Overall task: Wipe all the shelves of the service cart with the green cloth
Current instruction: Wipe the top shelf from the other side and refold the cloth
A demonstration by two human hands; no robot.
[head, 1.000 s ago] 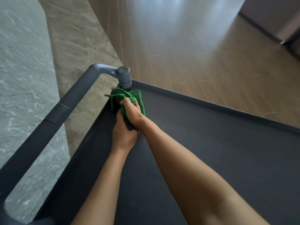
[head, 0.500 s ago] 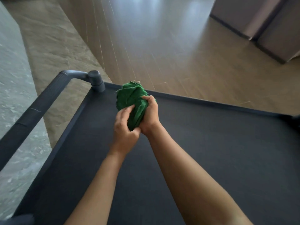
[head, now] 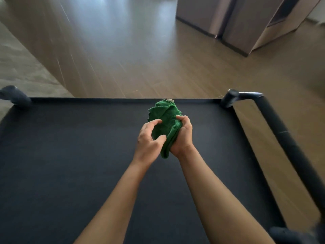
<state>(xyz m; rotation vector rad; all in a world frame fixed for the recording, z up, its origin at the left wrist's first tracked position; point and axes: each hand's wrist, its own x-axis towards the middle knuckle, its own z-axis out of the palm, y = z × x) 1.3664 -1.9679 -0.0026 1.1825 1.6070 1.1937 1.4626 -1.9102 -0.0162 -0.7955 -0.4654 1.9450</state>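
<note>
Green cloth point(head: 165, 118), bunched into a thick, crumpled terry bundle, is held in the head view above the far middle of the service cart's top shelf point(head: 70, 155); whether its lower tip touches the shelf I cannot tell. The right hand point(head: 182, 138) grips it from the right, fingers wrapped over the top of the wad. The left hand point(head: 148, 140) curls its index finger and thumb onto the bundle's left side, tips on the fabric. A small pale tag point(head: 170, 100) sticks out at the cloth's far end, level with the far rim point(head: 105, 99).

The shelf is a flat, matte, dark rectangle with a low raised lip, and wide bare surface lies left, right and near the hands. Rounded grey corner posts point(head: 228, 98) stand at the far corners. A dark tubular handle point(head: 281, 134) runs along the right edge. Beyond lies glossy wooden plank floor point(head: 140, 59), with a brown cabinet point(head: 237, 23) standing well apart at the far right.
</note>
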